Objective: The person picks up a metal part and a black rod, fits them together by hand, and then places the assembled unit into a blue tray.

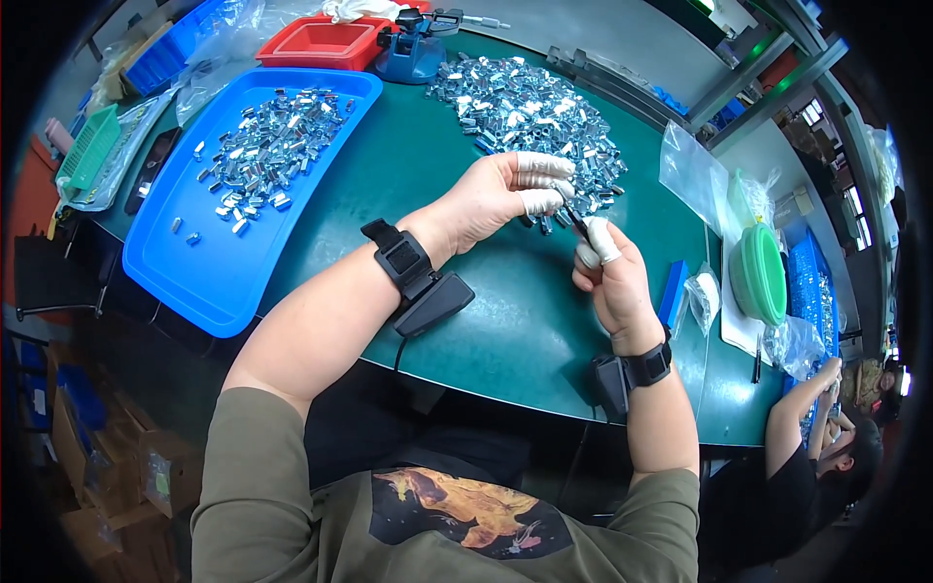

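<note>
My left hand (pixel 486 202), with white covers on its fingertips, is closed in a pinch at the near edge of a heap of small shiny metal pieces (pixel 544 112). What sits between those fingertips is too small to make out. Just to the right, my right hand (pixel 614 277), also in white finger covers, grips a thin dark rod (pixel 577 220) between thumb and fingers. The rod's far end meets the left fingertips. A blue tray (pixel 219 282) on the left holds more of the metal pieces, loosely spread.
Behind the tray stand a red bin (pixel 316 47) and a blue stand with a micrometer (pixel 413 56). On the right are a blue bar (pixel 673 293), clear plastic bags (pixel 692 170), a green bowl (pixel 758 277) and a pen (pixel 756 365). Another person (pixel 807 466) works at far right.
</note>
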A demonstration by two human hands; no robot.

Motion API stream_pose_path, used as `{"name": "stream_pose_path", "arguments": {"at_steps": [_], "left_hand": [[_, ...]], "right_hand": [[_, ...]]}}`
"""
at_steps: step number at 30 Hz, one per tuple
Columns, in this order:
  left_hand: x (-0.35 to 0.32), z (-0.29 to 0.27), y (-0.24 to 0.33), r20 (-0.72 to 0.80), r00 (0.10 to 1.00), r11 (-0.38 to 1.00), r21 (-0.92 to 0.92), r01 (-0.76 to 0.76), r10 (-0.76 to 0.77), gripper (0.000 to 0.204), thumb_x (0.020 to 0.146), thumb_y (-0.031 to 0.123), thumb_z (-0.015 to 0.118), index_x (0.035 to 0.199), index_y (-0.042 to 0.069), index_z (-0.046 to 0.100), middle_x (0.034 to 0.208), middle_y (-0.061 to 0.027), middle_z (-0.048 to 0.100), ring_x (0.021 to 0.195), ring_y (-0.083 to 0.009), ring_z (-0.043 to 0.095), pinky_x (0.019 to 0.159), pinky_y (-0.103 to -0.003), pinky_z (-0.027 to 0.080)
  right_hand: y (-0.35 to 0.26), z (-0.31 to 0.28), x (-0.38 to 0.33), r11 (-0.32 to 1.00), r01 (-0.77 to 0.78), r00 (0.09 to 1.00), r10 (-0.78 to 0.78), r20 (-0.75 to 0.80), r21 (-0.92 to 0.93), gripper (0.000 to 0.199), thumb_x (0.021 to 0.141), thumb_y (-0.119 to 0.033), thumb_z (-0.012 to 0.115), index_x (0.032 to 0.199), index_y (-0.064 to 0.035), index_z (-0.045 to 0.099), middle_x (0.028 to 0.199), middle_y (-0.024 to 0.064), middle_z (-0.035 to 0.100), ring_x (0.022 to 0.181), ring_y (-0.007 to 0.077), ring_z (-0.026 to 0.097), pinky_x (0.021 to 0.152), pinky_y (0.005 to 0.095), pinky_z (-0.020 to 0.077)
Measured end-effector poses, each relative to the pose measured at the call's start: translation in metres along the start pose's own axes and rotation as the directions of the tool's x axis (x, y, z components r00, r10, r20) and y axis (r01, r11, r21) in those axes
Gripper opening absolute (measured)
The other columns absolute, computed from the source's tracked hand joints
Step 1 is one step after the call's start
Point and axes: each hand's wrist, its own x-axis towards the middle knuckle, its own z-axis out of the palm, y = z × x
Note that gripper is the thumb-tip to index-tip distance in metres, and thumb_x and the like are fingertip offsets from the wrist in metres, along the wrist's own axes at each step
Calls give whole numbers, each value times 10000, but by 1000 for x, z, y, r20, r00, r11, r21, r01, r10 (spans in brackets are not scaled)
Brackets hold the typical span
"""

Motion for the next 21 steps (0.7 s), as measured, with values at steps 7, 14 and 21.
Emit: {"name": "stream_pose_path", "arguments": {"at_steps": [7, 14, 21], "left_hand": [[1, -2, -3, -11, 1000, 1000, 13, -16, 16, 313, 760, 47, 622, 1062, 14, 546, 930, -60, 611, 837, -111, 577, 748, -235, 468], [1, -1, -5, -67, 998, 993, 112, 27, -20, 224, 758, 33, 620, 978, 10, 589, 911, -67, 616, 832, -113, 581, 753, -240, 466], [1, -1, -6, 1, 1000, 995, 101, -23, 23, 206, 747, 21, 625, 952, 10, 600, 891, -71, 620, 837, -119, 583, 769, -244, 463]], "right_hand": [[0, -9, 1, 998, -24, 998, 27, 57, -52, 210, 857, -220, 510, 852, -12, 536, 596, -42, 370, 499, 43, 307, 435, 191, 259], [11, 2, 4, 923, 254, 951, -293, -98, -290, 228, 870, -224, 488, 891, -4, 546, 570, -45, 363, 477, 39, 297, 418, 194, 250], [1, -12, 4, 997, -14, 1000, 14, 7, -70, 219, 873, -229, 484, 864, -20, 553, 556, -48, 367, 460, 32, 283, 404, 190, 239]]}}
